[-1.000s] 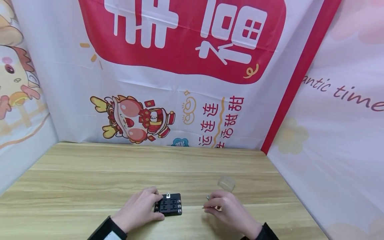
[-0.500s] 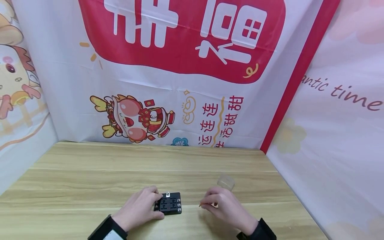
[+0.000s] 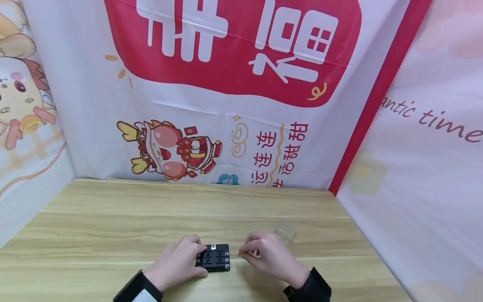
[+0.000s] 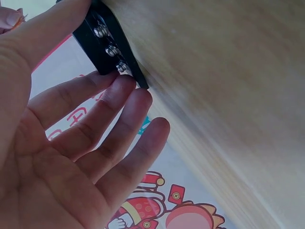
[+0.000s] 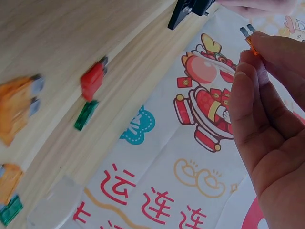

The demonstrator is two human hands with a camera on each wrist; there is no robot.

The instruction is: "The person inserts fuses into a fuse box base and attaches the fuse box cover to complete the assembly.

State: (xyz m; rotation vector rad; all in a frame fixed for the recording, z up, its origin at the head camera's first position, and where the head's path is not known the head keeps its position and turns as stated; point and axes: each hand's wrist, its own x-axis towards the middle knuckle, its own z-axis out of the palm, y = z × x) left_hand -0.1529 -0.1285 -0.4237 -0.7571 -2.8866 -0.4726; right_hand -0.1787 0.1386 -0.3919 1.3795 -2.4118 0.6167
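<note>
A black fuse block (image 3: 216, 261) with metal screw terminals along its sides lies on the wooden table. My left hand (image 3: 177, 262) grips its left end, thumb on the near side and fingers on the far side; the left wrist view shows the terminals of the fuse block (image 4: 112, 50) close to the fingertips. Just right of the block, my right hand (image 3: 268, 256) pinches a small orange blade fuse (image 5: 253, 45) between thumb and fingertips. Its two metal prongs point away from the fingers. In the head view, a short gap separates the blade fuse (image 3: 239, 253) from the block.
Loose blade fuses lie on the table in the right wrist view: a red fuse (image 5: 92, 82), a green fuse (image 5: 86, 115), an orange fuse (image 5: 14, 106) and others at the lower left. A clear plastic cover (image 3: 285, 231) sits behind my right hand. Printed cloth (image 3: 94, 126) hangs behind the table.
My right hand has moved left with the orange blade fuse, from well right of the fuse block to close beside it. My left hand keeps its hold on the block.
</note>
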